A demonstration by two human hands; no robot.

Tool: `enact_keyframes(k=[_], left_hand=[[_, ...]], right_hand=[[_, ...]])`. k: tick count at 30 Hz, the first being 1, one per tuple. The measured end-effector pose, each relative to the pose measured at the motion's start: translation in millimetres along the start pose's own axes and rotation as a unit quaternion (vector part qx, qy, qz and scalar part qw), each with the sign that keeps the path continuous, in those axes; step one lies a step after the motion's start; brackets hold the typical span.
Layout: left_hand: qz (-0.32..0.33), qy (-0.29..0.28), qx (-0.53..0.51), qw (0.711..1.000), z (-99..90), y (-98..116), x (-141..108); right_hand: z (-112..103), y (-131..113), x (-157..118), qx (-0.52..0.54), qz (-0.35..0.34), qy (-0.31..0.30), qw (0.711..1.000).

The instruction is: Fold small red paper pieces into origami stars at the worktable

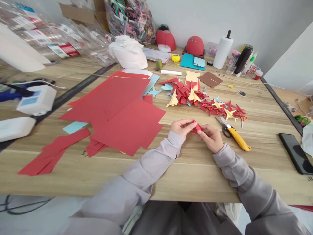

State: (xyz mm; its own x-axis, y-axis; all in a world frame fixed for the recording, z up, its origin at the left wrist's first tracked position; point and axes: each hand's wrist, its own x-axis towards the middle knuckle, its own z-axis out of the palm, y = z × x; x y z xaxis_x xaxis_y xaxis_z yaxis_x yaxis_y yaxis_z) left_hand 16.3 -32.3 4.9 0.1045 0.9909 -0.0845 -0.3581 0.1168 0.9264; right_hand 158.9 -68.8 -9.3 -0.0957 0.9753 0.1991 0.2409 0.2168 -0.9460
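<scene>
My left hand and my right hand pinch a small folded piece of red paper between them, above the wooden table. Just right of my right hand lie black-handled scissors and a yellow utility knife, not touched by it. Beyond my hands spreads a heap of folded red, yellow and light blue paper shapes. Large red paper sheets lie to the left of my left hand.
A black phone lies at the right. Red paper strips sit at the front left. Along the back stand a white paper towel roll, glue bottles and red domed forms. Plastic bags and a white device crowd the left.
</scene>
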Motion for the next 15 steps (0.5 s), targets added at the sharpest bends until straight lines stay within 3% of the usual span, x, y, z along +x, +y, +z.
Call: enact_keyframes(k=[4, 15], left_hand=[[0.044, -0.003, 0.049, 0.998, -0.3, 0.4, 0.6], [0.028, -0.017, 0.059, 0.998, -1.4, -0.9, -0.8]], right_hand=[[0.6, -0.4, 0.4, 0.025, 0.010, -0.005, 1.000], [0.1, 0.2, 2.2, -0.001, 0.005, -0.002, 1.000]])
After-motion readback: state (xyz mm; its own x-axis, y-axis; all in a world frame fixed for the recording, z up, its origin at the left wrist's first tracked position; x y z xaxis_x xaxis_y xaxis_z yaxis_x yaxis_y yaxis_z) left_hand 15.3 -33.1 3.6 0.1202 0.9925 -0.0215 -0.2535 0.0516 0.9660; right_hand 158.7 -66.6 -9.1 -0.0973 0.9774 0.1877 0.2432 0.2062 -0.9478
